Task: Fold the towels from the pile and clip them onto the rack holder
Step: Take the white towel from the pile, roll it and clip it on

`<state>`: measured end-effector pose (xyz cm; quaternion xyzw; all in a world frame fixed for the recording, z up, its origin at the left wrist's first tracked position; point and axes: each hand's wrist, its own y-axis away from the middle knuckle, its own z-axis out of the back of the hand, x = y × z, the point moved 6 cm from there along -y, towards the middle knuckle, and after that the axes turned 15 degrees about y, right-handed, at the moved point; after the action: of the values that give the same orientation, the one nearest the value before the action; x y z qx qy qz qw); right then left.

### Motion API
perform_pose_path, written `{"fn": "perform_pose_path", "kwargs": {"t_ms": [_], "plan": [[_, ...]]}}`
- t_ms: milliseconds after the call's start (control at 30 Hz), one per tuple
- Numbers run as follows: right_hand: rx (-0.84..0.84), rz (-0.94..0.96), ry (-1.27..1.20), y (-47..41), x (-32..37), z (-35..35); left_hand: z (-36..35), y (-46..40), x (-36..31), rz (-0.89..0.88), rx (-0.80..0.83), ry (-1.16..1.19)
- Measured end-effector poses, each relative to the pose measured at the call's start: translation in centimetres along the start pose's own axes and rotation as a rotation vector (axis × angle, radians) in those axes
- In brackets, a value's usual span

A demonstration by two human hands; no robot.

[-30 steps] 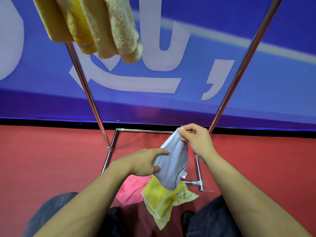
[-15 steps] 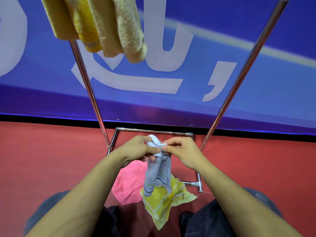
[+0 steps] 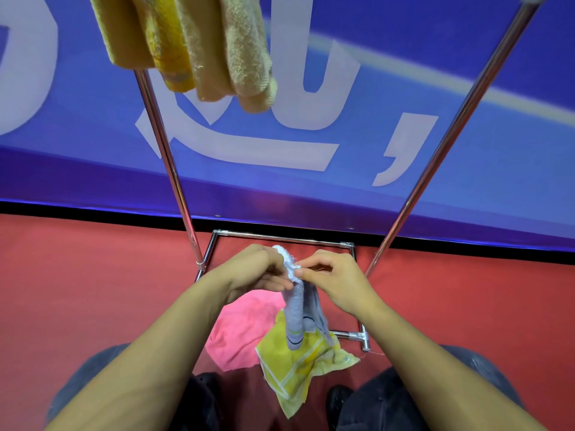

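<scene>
A small pale blue towel [image 3: 296, 309] hangs folded lengthwise between my hands, above the rack's base. My left hand [image 3: 255, 270] grips its top edge from the left. My right hand [image 3: 333, 279] pinches the same top edge from the right, fingertips almost meeting the left ones. Below on the red floor lie a pink towel [image 3: 241, 331] and a yellow towel with white stripes [image 3: 300, 367]. Several yellow and beige towels [image 3: 199, 42] hang from the top of the metal rack [image 3: 168, 157], upper left.
The rack's two chrome uprights slant up left and right [image 3: 448, 144], and its base frame [image 3: 362, 334] sits on the red floor. A blue banner wall [image 3: 404, 88] stands close behind. My knees and dark shoes [image 3: 339, 399] are at the bottom.
My hands came together at the towel's top edge, so it went from hanging spread to a narrow folded strip. The view tilted slightly upward.
</scene>
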<state>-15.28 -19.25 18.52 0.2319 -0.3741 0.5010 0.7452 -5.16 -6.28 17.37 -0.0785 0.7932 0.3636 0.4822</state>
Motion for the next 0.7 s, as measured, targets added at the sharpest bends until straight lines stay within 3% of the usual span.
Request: {"fn": "perform_pose_path", "kwargs": {"t_ms": [133, 267, 467, 567, 700], "plan": [[0.066, -0.010, -0.045, 0.5, 0.3, -0.5, -0.1, 0.5, 0.0, 0.037, 0.008, 0.103], [0.003, 0.014, 0.021, 0.3, 0.4, -0.2, -0.3, 0.8, -0.2, 0.041, 0.017, 0.226], [-0.036, -0.047, -0.039, -0.3, -0.3, 0.4, -0.6, 1.0, -0.4, 0.024, 0.026, 0.233], [-0.075, -0.052, -0.046, -0.7, -0.2, 1.0, 0.2, 0.6, -1.1, -0.102, -0.056, -0.058], [-0.141, -0.069, -0.096, -0.8, -0.1, 2.0, 1.3, 0.4, -2.6, -0.532, -0.266, -0.737]]}}
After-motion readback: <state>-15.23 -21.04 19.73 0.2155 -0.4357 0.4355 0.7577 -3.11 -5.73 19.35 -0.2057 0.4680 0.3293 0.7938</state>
